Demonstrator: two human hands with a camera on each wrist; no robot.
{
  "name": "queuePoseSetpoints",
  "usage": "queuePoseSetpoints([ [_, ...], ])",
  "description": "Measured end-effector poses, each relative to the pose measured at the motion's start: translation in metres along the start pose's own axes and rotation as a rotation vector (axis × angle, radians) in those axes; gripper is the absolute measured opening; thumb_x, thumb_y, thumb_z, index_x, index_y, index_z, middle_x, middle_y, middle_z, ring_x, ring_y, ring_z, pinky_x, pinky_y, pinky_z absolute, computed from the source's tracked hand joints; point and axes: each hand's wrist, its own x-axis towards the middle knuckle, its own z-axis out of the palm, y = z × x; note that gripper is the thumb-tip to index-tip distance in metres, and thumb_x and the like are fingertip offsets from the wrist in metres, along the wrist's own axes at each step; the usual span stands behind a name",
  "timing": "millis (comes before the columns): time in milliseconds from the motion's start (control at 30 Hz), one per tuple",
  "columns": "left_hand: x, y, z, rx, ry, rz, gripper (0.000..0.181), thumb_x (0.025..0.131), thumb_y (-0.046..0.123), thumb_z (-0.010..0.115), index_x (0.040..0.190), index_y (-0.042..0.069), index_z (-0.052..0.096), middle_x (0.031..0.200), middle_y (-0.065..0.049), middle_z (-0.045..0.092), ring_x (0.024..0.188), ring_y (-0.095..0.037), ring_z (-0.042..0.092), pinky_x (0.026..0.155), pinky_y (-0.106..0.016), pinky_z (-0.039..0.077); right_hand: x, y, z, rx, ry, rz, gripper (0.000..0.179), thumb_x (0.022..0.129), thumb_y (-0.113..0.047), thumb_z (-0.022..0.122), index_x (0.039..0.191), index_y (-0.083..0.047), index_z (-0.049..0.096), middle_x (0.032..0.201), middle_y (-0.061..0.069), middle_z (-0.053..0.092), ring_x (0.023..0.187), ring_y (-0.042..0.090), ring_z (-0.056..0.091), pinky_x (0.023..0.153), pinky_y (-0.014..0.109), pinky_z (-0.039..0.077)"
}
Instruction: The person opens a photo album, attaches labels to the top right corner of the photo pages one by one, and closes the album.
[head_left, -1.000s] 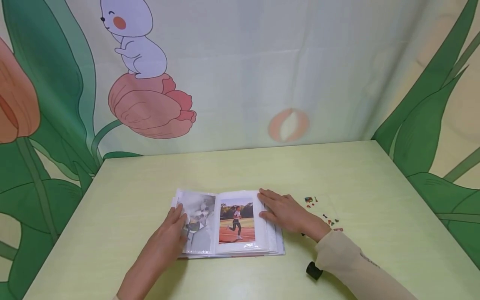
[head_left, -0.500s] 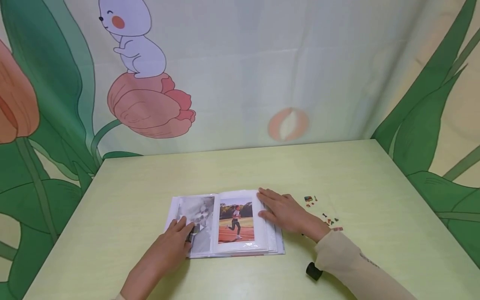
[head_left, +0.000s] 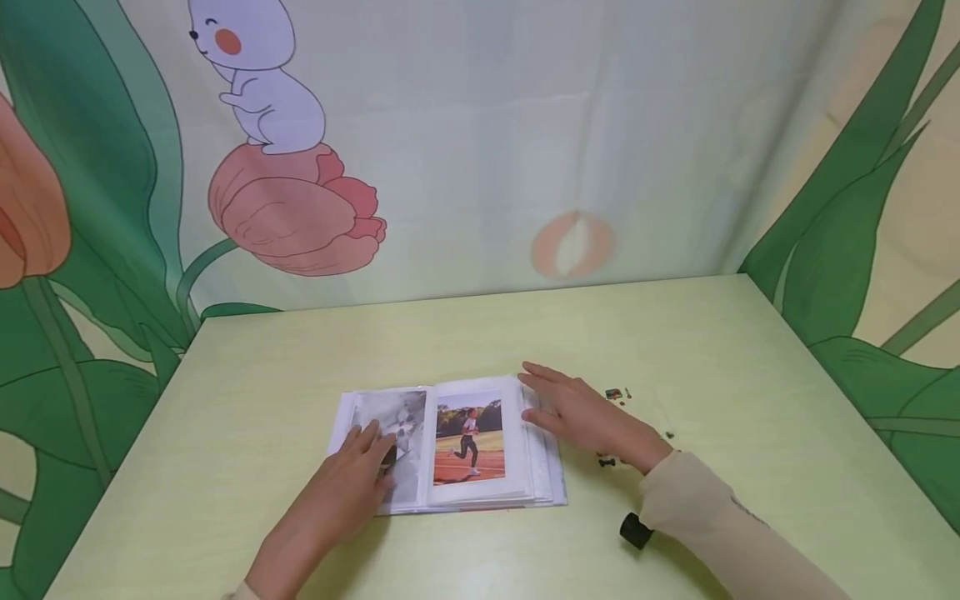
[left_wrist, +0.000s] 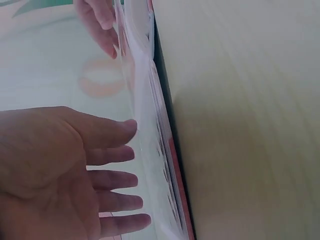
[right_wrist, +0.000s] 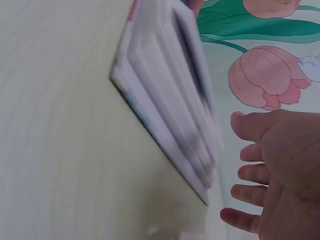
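Observation:
A small photo album lies spread on the table. Its right page bears a photo of a runner on a red track; a greyish picture fills the left page, partly hidden by my left hand. Relaxed, nearly straight fingers of that hand rest on or hover just over the left page; contact is unclear in the left wrist view. My right hand is by the album's upper right edge, fingers extended. In the right wrist view, a gap shows between this hand and the blurred page stack.
Several tiny colourful sticker-like pieces lie right of the album, partly behind my right wrist. A dark piece sits below that hand. A black cylinder is at the right cuff. A printed curtain hangs behind the table.
My left hand has gone down and slightly right as the raised left page was laid flat. The right hand has lifted off the right page's edge.

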Motion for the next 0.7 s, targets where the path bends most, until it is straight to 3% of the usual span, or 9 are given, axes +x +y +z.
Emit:
queuePoseSetpoints([
  [133, 0.003, 0.007, -0.002, -0.012, 0.085, 0.06, 0.051, 0.097, 0.011, 0.072, 0.143, -0.005, 0.055, 0.153, -0.033, 0.044, 0.141, -0.054, 0.039, 0.109, -0.066, 0.04, -0.008, 0.005, -0.015, 0.021, 0.03, 0.002, 0.06, 0.106, -0.034, 0.06, 0.155, -0.002, 0.045, 0.165, 0.015, 0.033, 0.151, 0.036, 0.033, 0.119, 0.057, 0.031],
  [300, 0.01, 0.02, -0.005, -0.022, 0.126, 0.093, 0.057, 0.097, 0.012, 0.074, 0.147, -0.004, 0.052, 0.156, -0.028, 0.043, 0.143, -0.049, 0.04, 0.111, -0.062, 0.04, -0.022, 0.015, -0.028, 0.018, 0.056, 0.026, 0.059, 0.106, -0.033, 0.06, 0.155, -0.003, 0.045, 0.164, 0.014, 0.036, 0.149, 0.036, 0.036, 0.119, 0.054, 0.034],
  [467, 0.022, 0.035, -0.007, -0.022, 0.177, 0.172, 0.062, 0.096, 0.01, 0.074, 0.149, -0.007, 0.048, 0.156, -0.027, 0.043, 0.143, -0.047, 0.041, 0.112, -0.058, 0.041, -0.038, 0.026, -0.032, 0.001, 0.089, 0.026, 0.056, 0.104, -0.026, 0.064, 0.153, -0.001, 0.048, 0.161, 0.016, 0.041, 0.147, 0.037, 0.04, 0.116, 0.055, 0.037],
  [700, 0.04, 0.06, -0.005, -0.028, 0.17, 0.199, 0.064, 0.097, 0.015, 0.073, 0.152, -0.005, 0.045, 0.16, -0.024, 0.039, 0.146, -0.045, 0.038, 0.114, -0.057, 0.038, -0.058, 0.035, -0.029, -0.069, 0.102, 0.038, 0.057, 0.1, -0.021, 0.071, 0.149, 0.001, 0.052, 0.157, 0.019, 0.046, 0.142, 0.041, 0.045, 0.112, 0.056, 0.042],
])
